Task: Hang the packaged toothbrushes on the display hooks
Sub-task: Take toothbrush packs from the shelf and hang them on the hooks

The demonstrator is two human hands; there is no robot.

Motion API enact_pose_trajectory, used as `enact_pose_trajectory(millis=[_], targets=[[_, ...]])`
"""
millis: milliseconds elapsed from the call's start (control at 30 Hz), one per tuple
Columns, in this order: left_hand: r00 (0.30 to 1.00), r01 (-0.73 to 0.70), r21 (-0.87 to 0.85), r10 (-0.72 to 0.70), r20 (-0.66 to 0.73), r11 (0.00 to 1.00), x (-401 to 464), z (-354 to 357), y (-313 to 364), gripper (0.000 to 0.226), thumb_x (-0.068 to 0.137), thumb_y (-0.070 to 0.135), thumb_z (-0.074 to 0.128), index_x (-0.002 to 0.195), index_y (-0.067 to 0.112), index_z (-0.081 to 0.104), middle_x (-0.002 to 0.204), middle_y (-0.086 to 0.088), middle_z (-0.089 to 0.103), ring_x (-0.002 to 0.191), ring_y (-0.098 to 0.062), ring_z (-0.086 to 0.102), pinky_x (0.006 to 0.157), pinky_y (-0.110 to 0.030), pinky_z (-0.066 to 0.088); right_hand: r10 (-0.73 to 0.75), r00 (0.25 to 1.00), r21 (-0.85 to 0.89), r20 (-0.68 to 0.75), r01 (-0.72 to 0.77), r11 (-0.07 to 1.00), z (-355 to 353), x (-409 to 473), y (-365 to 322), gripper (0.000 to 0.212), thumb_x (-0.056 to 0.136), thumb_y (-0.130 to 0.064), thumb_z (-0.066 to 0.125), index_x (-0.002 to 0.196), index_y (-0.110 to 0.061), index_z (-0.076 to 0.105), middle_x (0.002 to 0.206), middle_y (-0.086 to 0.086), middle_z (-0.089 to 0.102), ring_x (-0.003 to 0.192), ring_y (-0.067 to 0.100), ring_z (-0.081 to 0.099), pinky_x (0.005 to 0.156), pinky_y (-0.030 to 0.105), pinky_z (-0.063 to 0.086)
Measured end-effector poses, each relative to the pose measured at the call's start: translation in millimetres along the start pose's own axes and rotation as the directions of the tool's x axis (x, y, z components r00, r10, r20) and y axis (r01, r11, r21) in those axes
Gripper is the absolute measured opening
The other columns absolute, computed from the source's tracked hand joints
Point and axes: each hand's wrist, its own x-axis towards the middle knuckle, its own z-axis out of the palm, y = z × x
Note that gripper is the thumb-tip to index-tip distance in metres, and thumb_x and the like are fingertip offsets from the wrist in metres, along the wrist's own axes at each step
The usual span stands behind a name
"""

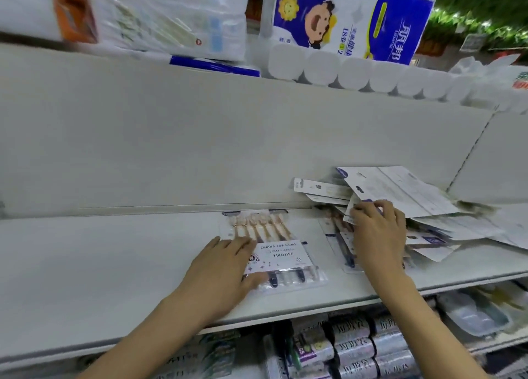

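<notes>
**On the white shelf: packs lying flat, none seen on a hook**

On the white shelf (114, 264), a multi-pack of toothbrushes (274, 250) lies flat with its printed card facing up, brush heads pointing toward the back panel (200, 138). The left hand (225, 267) rests on the pack's left edge, fingers straight and close together over the plastic, thumb lying along the lower corner; it presses rather than grips.

Just to the right, the right hand (377, 236) reaches into a loose pile of toothbrush packs (423, 207) heaped against the back panel. Its fingertips curl onto the edge of one card in the heap, apparently pinching or lifting it, though blur makes the exact hold hard to confirm. A second pack with dark handles (340, 241) lies partly under that hand.

No display hooks can be made out anywhere in view, and no pack hangs from anything. Judged from this, the task sits at its early stage: packs are being sorted or picked out, and all visible packs are yet to be hung.

Above, bundles of toilet paper (343, 30) sit on the top shelf; more packaged goods (357, 347) fill the shelf below.
</notes>
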Motion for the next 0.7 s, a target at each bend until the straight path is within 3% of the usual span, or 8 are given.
enact_pose_trajectory(millis=[133, 200, 300, 400, 467, 600, 700], targets=[[0.998, 0.066, -0.030, -0.066, 0.006, 0.997, -14, -7, -4, 0.085, 0.083, 0.080, 0.009, 0.151, 0.035, 0.032, 0.153, 0.023, 0.033, 0.133, -0.010, 0.041, 0.115, -0.027, 0.029, -0.075, 0.988, 0.100, -0.136, 0.089, 0.991, -4, 5, 0, 0.017, 0.075, 0.001, 0.074, 0.084, -0.013, 0.077, 0.092, 0.002, 0.075, 0.100, 0.036, 0.060, 0.092, 0.046, 0.038], [0.987, 0.144, -0.087, -0.149, -0.057, 0.986, -19, -7, -8, 0.068, 0.089, 0.075, 0.017, 0.137, 0.039, 0.049, 0.136, 0.027, 0.047, 0.117, -0.006, 0.049, 0.094, -0.025, 0.043, -0.111, 0.974, 0.177, -0.199, 0.147, 0.973, -9, 7, -3, 0.017, 0.085, -0.011, 0.060, 0.090, -0.014, 0.076, 0.094, 0.001, 0.075, 0.100, 0.034, 0.063, 0.092, 0.045, 0.040], [0.965, 0.221, -0.118, -0.234, -0.115, 0.968, -27, -6, -11, 0.041, 0.091, 0.071, 0.038, 0.111, 0.040, 0.055, 0.114, 0.026, 0.053, 0.103, -0.002, 0.047, 0.073, -0.023, 0.035, -0.095, 0.963, 0.346, -0.251, 0.181, 0.921, -21, 8, -10, 0.019, 0.087, -0.006, 0.058, 0.096, -0.011, 0.074, 0.096, 0.004, 0.075, 0.093, 0.032, 0.068, 0.073, 0.039, 0.051], [0.948, 0.265, -0.109, -0.280, -0.149, 0.958, -36, 2, -15, 0.041, 0.086, 0.075, 0.039, 0.105, 0.040, 0.049, 0.110, 0.023, 0.050, 0.105, -0.006, 0.046, 0.077, -0.023, 0.032, -0.017, 0.949, 0.466, -0.314, 0.169, 0.869, -35, 9, -19, 0.019, 0.094, -0.012, 0.058, 0.101, -0.011, 0.075, 0.091, 0.004, 0.075, 0.080, 0.027, 0.070, 0.056, 0.034, 0.053], [0.926, 0.313, -0.061, -0.319, -0.204, 0.948, -42, 8, -19, 0.058, 0.077, 0.085, 0.028, 0.103, 0.037, 0.049, 0.114, 0.018, 0.049, 0.108, -0.011, 0.047, 0.081, -0.025, 0.034, 0.047, 0.961, 0.637, -0.271, 0.143, 0.758, -45, 11, -26, 0.021, 0.099, -0.018, 0.056, 0.103, -0.011, 0.075, 0.089, 0.001, 0.075, 0.074, 0.019, 0.068, 0.061, 0.030, 0.052], [0.871, 0.432, 0.070, -0.395, -0.291, 0.899, -57, 7, -24, 0.099, 0.058, 0.102, 0.002, 0.103, 0.034, 0.059, 0.109, 0.008, 0.052, 0.103, -0.018, 0.048, 0.076, -0.031, 0.035, 0.160, 0.986, 0.906, -0.037, -0.034, 0.421, -72, 16, -40, 0.011, 0.096, -0.012, 0.063, 0.101, -0.017, 0.072, 0.087, -0.011, 0.073, 0.078, -0.003, 0.066, 0.072, 0.012, 0.047], [0.819, 0.521, 0.143, -0.445, -0.363, 0.842, -73, 2, -20, 0.094, 0.066, 0.099, 0.015, 0.099, 0.026, 0.065, 0.091, 0.002, 0.057, 0.086, -0.023, 0.054, 0.068, -0.035, 0.036, 0.217, 0.972, 0.977, 0.091, -0.130, 0.171, -80, 19, -49, 0.013, 0.096, -0.010, 0.065, 0.095, -0.023, 0.069, 0.091, -0.012, 0.074, 0.087, 0.005, 0.071, 0.083, 0.028, 0.056]])
